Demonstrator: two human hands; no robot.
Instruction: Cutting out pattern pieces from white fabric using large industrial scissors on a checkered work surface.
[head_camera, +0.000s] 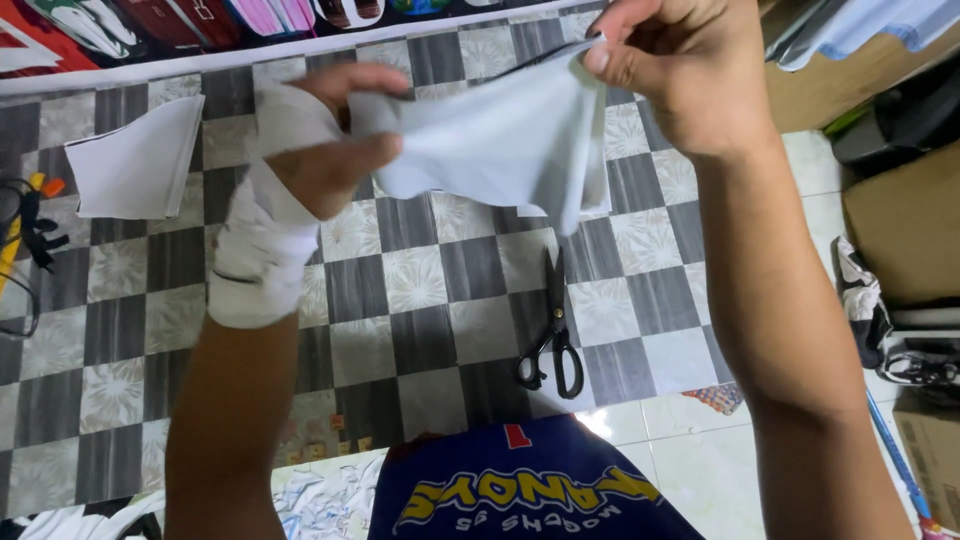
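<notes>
While the pale grey cloth (500, 140) hangs stretched in the air between your hands, your left hand (325, 150), wrapped in a white bandage (262, 250), pinches its left edge and your right hand (690, 70) pinches the top right corner. Below it, black scissors (552, 335) lie on the checkered mat (400, 280), apparently closed. Folded white fabric (135, 160) lies well to the left.

You have two hands up, the left hand (325, 150) bandaged and the right hand (680, 70) bare, one pale grey cloth piece (490, 145), one pair of black scissors (552, 335), and one stack of white fabric sheets (135, 160).
</notes>
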